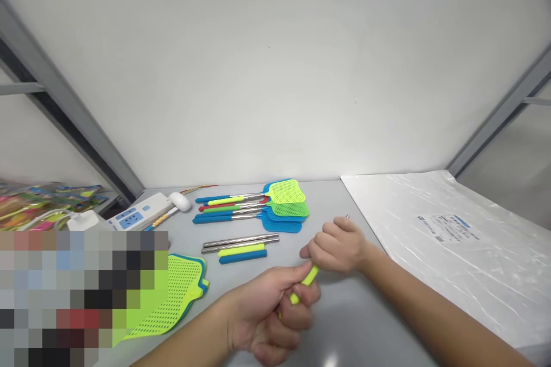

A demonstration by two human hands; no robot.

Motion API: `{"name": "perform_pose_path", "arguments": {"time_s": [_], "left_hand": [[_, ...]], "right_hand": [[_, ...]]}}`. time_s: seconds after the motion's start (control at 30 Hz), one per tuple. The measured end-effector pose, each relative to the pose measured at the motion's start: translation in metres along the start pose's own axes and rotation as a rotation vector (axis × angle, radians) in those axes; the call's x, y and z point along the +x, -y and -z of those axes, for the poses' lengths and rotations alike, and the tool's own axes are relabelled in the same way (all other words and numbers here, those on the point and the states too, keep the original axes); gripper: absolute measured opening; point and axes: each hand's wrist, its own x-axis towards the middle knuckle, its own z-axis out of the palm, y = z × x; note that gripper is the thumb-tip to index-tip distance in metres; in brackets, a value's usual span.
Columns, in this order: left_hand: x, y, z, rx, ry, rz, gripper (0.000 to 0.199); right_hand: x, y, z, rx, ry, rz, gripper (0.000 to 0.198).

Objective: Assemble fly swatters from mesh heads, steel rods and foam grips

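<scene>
My left hand is closed round a yellow-green handle sleeve, the same kind as the loose ones on the table. My right hand is a fist just beyond it, at the sleeve's upper end. A small metal tip pokes out above that fist, and most of the rod is hidden in the fingers. To the left lie a loose yellow-green sleeve, a blue sleeve and a few metal rods. Fly swatters with blue, green and yellow heads lie in a row behind these.
Large loose swatter heads lie at the left, partly covered by a pixelated patch. Behind them are a white power strip and a white plug. Colourful packets sit far left. A white plastic-wrapped package covers the right side.
</scene>
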Motion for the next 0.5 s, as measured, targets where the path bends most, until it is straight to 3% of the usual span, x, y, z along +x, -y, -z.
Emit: {"name": "perform_pose_path", "arguments": {"time_s": [0.13,0.27,0.33,0.4,0.5], "left_hand": [[0.003,-0.003,-0.004,0.331,-0.343,-0.133,0.039],[0.005,0.001,-0.002,1.216,-0.961,-0.458,0.037],[0.007,0.003,0.001,1.643,-1.196,-0.524,0.033],[0.008,0.004,0.004,1.958,-1.291,-0.519,0.03],[0.011,0.003,0.007,2.255,-1.353,-0.557,0.024]], "right_hand": [[-0.005,0.004,-0.008,0.102,0.242,-0.13,0.027],[-0.003,0.015,-0.008,0.199,0.436,-0.292,0.029],[-0.001,0.02,-0.003,0.28,0.565,-0.421,0.027],[0.001,0.024,0.002,0.388,0.696,-0.577,0.024],[0.003,0.025,0.006,0.521,0.822,-0.766,0.024]]}}
